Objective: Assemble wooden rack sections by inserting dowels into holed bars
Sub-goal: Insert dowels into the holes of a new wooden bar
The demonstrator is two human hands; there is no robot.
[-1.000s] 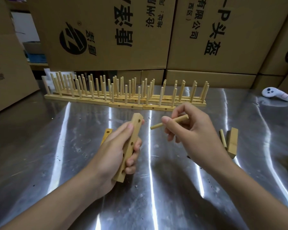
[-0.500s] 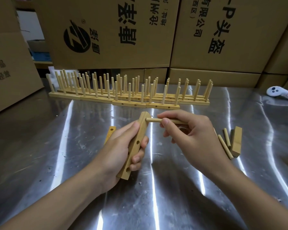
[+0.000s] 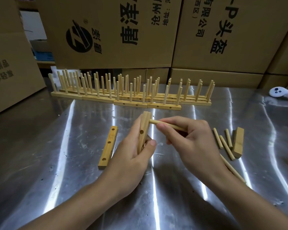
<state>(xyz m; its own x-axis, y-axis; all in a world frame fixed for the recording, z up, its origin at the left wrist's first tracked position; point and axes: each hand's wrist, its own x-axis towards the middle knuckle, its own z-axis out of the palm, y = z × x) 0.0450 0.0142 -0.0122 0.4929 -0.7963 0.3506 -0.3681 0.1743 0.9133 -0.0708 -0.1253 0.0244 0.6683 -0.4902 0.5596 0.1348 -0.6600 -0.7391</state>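
Note:
My left hand (image 3: 133, 153) grips a holed wooden bar (image 3: 144, 128), held nearly upright above the steel table. My right hand (image 3: 189, 141) pinches a dowel (image 3: 171, 126) whose tip sits in the bar's top hole. A second holed bar (image 3: 108, 146) lies flat on the table left of my left hand. Several loose dowels (image 3: 224, 144) and a third bar (image 3: 238, 141) lie to the right. Finished rack sections (image 3: 131, 95) with upright dowels stand in rows at the back.
Large printed cardboard boxes (image 3: 113, 30) wall in the back and left of the steel table (image 3: 40, 146). A white handheld controller (image 3: 283, 94) lies at the far right edge.
My right hand brought the dowel from free air to the bar's top hole and has pushed it in. The left hand turned the bar more upright.

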